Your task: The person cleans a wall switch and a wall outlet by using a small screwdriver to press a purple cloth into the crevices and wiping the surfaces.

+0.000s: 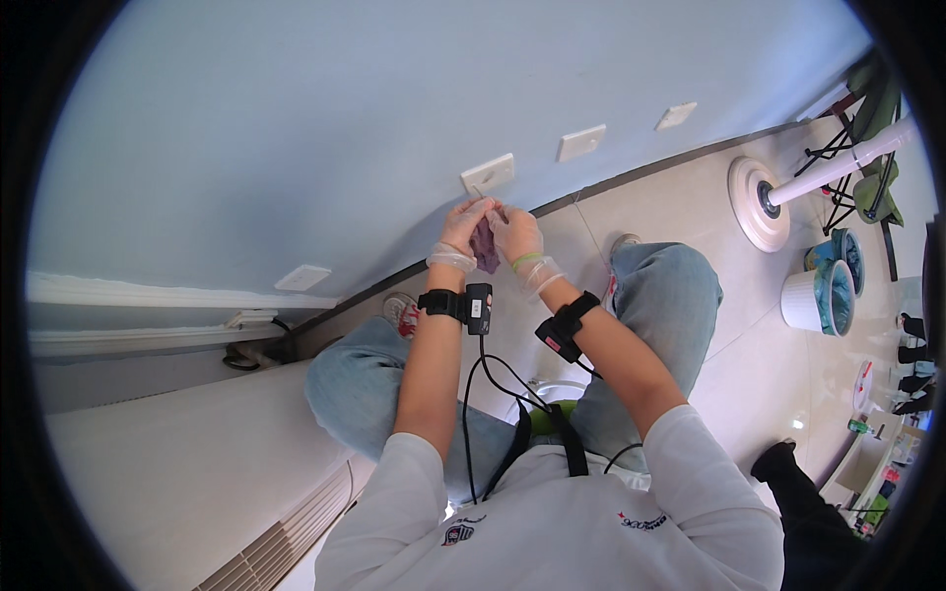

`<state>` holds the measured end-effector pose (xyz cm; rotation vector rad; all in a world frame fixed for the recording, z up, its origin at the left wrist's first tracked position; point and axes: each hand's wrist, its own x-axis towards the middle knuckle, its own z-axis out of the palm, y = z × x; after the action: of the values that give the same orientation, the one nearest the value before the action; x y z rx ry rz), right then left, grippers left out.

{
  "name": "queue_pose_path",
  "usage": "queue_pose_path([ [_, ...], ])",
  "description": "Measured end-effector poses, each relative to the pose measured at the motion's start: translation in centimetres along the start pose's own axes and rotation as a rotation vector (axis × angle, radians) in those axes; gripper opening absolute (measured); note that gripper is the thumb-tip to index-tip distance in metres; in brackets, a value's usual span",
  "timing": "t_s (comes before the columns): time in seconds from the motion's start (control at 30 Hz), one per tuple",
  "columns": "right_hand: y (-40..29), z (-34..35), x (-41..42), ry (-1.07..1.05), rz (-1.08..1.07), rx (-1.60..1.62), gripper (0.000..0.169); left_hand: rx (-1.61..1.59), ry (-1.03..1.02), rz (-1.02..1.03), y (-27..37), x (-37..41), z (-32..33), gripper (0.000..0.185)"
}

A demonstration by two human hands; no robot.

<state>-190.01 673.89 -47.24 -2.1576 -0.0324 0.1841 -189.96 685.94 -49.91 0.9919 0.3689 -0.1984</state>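
My left hand (462, 227) and my right hand (516, 235), both in clear disposable gloves, meet just below a white wall plate (488, 174). Their fingertips pinch together at the top of a crumpled purple cloth (485, 247), which hangs down between them. A thin, pale stick-like piece (478, 191) sticks up from the fingertips towards the lower edge of the plate; whether it touches is too small to tell. A mark or slot shows on the plate's face. The fingers hide the upper end of the cloth.
More wall plates (582, 142) line the blue wall. A white unit with a vent grille (259, 550) stands at left. Rightward are a round pole base (750, 203), lined waste bins (805, 301), a folding chair (879, 188) and another person's dark-clad leg (802, 495). Black cables (473, 414) run from my wrist devices.
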Motion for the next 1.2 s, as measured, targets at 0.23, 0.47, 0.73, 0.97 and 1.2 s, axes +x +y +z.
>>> queue_pose_path([
  [0.23, 0.9, 0.8, 0.8, -0.049, 0.054, 0.041, 0.038, -0.103, -0.033, 0.021, 0.1, -0.6, 0.3, 0.022],
  [0.47, 2.2, 1.5, 1.2, -0.079, -0.012, 0.137, 0.038, -0.127, -0.085, 0.028, -0.3, -0.5, -0.7, 0.021],
  [0.73, 3.6, 2.5, 1.7, -0.204, 0.109, 0.503, 0.044, -0.053, 0.005, 0.054, 0.3, -0.9, 0.5, 0.016],
  [0.97, 3.9, 2.4, 2.3, -0.2, 0.12, 0.472, 0.047, 0.026, 0.083, 0.039, 0.4, -0.5, 0.5, 0.014],
  [1.2, 1.1, -0.1, 1.1, 0.009, -0.034, -0.123, 0.04, 0.112, 0.132, 0.047, 0.0, 0.3, -0.7, 0.015],
])
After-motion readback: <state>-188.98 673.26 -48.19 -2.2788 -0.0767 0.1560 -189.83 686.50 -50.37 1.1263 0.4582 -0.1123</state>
